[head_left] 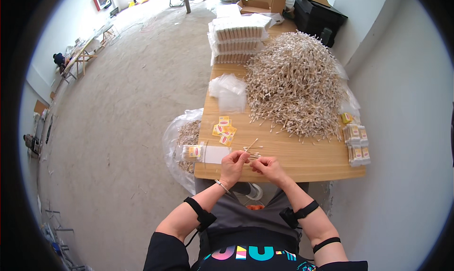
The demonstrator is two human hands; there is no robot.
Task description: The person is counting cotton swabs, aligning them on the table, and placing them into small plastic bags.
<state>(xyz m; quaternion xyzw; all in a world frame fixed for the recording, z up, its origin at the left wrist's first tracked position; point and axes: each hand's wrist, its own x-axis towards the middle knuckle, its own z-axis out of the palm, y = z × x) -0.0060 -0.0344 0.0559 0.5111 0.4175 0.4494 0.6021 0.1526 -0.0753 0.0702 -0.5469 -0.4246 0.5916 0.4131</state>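
Head view: left hand (232, 167) and right hand (269, 169) side by side, close, over the worktop's (312, 164) near edge; each has thumb and fingertips bunched. Cannot tell whether either grips a swab. Loose swabs (254, 154) lie at the fingertips. Swab pack (192, 152) juts past the left edge, by the near left corner. Cards (224, 129) along left edge, farther off. Swab heap (298, 86) toward right edge. Small packs (357, 143) at near right corner.
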